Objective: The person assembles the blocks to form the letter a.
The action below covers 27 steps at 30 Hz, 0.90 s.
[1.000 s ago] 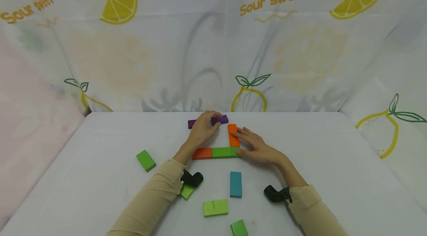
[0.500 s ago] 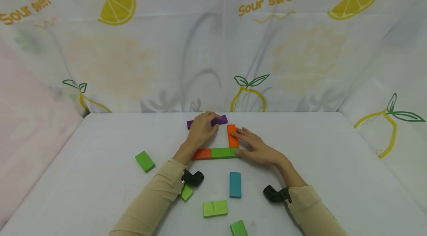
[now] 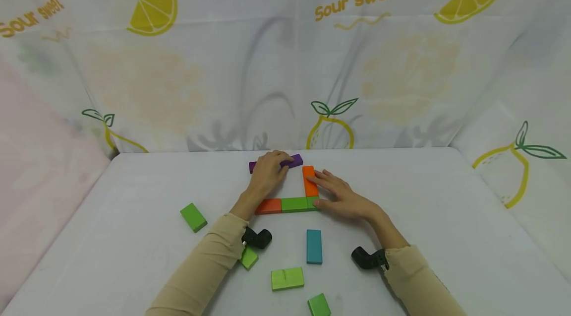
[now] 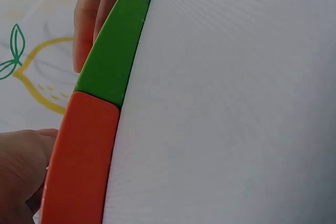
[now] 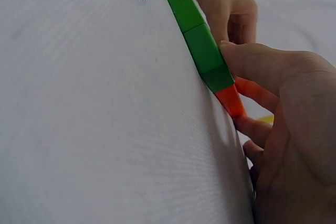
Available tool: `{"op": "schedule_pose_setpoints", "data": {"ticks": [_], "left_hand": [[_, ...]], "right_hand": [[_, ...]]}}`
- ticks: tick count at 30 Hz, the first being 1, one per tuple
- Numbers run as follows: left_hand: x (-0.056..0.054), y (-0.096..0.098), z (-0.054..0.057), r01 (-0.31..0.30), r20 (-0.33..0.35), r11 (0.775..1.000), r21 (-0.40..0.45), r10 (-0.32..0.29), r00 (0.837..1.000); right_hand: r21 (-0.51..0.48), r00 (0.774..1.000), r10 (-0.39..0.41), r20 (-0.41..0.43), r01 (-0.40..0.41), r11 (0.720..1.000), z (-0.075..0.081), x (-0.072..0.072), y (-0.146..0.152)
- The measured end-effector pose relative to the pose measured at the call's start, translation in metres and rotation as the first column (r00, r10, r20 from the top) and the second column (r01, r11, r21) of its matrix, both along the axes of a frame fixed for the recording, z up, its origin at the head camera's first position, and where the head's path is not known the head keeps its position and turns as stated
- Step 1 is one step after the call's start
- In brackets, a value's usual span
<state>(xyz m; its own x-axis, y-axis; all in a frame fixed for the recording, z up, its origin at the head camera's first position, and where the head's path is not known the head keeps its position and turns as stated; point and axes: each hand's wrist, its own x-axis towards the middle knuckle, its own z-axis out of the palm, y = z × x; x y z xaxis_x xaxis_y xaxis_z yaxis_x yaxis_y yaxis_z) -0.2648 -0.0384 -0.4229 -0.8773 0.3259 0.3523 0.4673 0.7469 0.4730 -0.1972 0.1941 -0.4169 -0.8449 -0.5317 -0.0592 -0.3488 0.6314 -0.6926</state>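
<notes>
My left hand [image 3: 267, 172] reaches over the back of a block layout. Its curled fingers and thumb hold a purple block [image 3: 296, 159]; more purple [image 3: 252, 167] shows at the hand's left. My right hand [image 3: 343, 197] lies along the layout's right side, fairly straight fingers touching an upright-running orange block [image 3: 310, 182]. Its thumb rests on a small green block face [image 5: 212, 59] at the corner. A red-orange block [image 3: 268, 206] and a green block [image 3: 294, 204] form the near row, end to end. The left hand covers whatever lies beneath its palm.
Nearer me on the white table [image 3: 111, 266] lie a teal block [image 3: 314, 246], a light green block [image 3: 287, 279] and another green block [image 3: 319, 304]. One green block [image 3: 194, 217] sits to the left. My left sleeve partly covers a further green block [image 3: 249, 258].
My left thumb has drawn slightly left along the purple block. The right hand and the blocks stay put; the head view shifts a little.
</notes>
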Motion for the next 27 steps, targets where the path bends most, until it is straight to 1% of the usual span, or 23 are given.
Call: {"op": "schedule_pose_setpoints", "data": {"ticks": [3,6,10,19,27], "left_hand": [[0.0001,0.0005,0.0006,0.005,0.035,1.0,0.021,-0.006,0.999],[0.0012,0.0008,0.0013,0.016,0.049,0.999,0.044,-0.019,0.999],[0.0024,-0.0001,0.0016,0.028,0.049,0.998,0.059,-0.031,0.998],[0.0032,-0.0022,0.0035,0.042,0.052,0.999,0.018,-0.043,0.998],[0.0053,-0.0063,0.0086,0.059,0.089,0.998,-0.015,-0.057,0.994]], "right_hand": [[-0.002,1.0,-0.001,-0.003,0.001,1.0,-0.0001,-0.0001,0.0005],[0.002,1.0,-0.001,-0.001,0.001,1.0,-0.0006,0.0,0.0008],[0.008,1.0,-0.004,0.016,0.004,1.0,-0.0009,0.0,0.0003],[0.015,1.0,-0.014,0.024,0.014,1.0,-0.0034,-0.0012,0.001],[0.021,1.0,-0.018,0.019,0.017,1.0,-0.0037,-0.0015,0.0014]]}}
